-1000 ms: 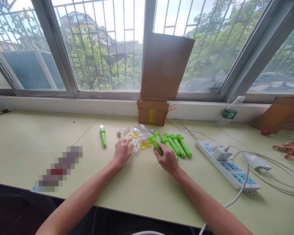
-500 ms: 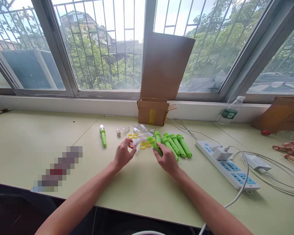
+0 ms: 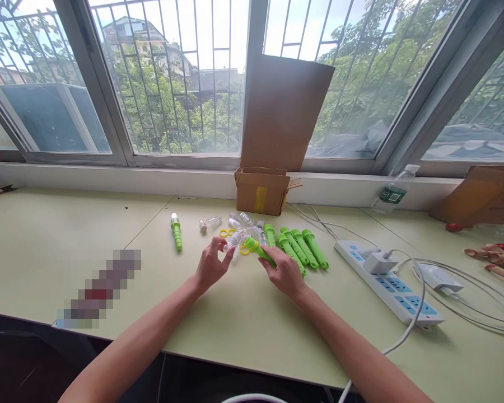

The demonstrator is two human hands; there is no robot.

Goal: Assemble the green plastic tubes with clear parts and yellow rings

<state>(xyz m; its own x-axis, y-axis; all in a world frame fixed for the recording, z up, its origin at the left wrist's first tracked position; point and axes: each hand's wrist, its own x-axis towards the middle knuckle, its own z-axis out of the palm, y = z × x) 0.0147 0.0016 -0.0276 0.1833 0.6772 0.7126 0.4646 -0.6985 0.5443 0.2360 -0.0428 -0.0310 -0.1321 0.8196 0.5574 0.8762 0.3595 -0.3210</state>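
Observation:
My left hand pinches a clear plastic tube between thumb and fingers. My right hand is closed around a green ribbed handle, its wider end tilted toward the clear tube. A small gap seems to lie between the two pieces. Just beyond my hands lie yellow rings and several loose clear tubes. To the right is a group of green handles. Off to the left, a green handle with a clear, white-tipped top lies by itself.
A small cardboard box stands at the back against the sill. On the right are a white power strip with cables, a plastic bottle and wooden pieces. A blurred patch covers something at left.
The green handle in my right hand has moved left and tilted flatter, bringing its wide end closer to the clear tube. My left hand has hardly moved.

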